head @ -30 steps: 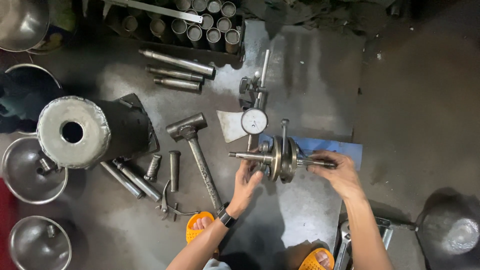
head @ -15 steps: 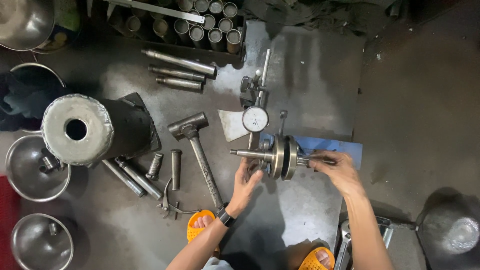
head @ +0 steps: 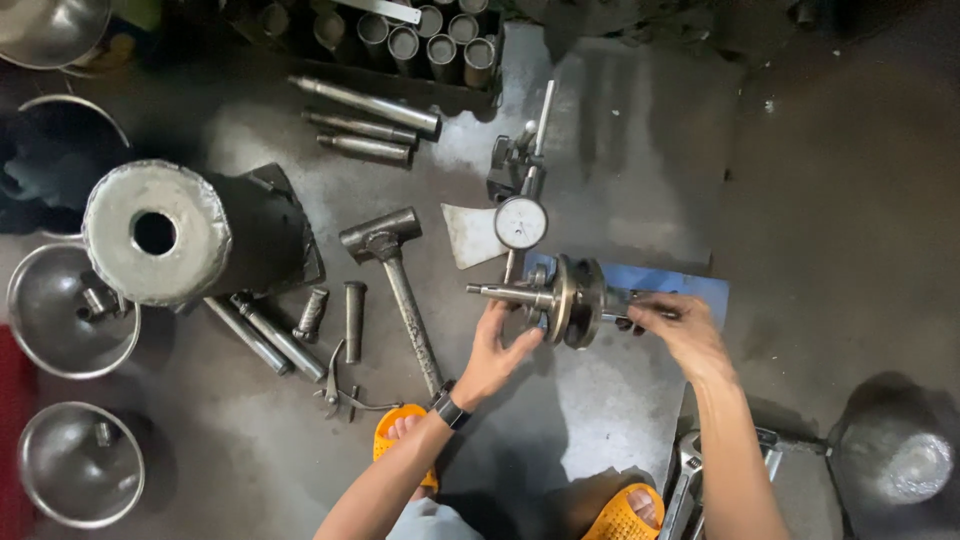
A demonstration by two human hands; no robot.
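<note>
Floor: grey, oil-stained concrete workshop floor [head: 640, 150], seen from above, with tools spread across it and the person's orange sandals [head: 405, 435] at the bottom edge.

Workpiece: steel crankshaft with two round flywheel webs and a shaft out each side [head: 565, 298], lying level over a blue mat [head: 690, 285], just below a white-faced round dial gauge on a metal stand [head: 521, 222].

Left hand: the left hand [head: 495, 355] cups under the left shaft end, fingers loosely curled and touching the near web — a support rather than a firm clamp.

Right hand: the right hand [head: 680, 330] is closed, fingers pinched around the right shaft end.

Nearby: a steel-headed hammer with a metal handle [head: 395, 275] lies left of the crankshaft; a large black cylinder with a silver holed face [head: 185, 240] sits further left, beside shallow steel bowls [head: 70, 310]. Loose grey steel rods [head: 365, 125] lie above the hammer, short pins and tubes [head: 300, 320] below the cylinder.

Step in hand: by the look of it, the crankshaft is being held or turned by its ends under the gauge, as in a runout check; whether the gauge tip touches the web cannot be told.

Next move calls for: as a judgement — steady, level support at both ends, slow rotation, and no bumping of the gauge stand.
</note>
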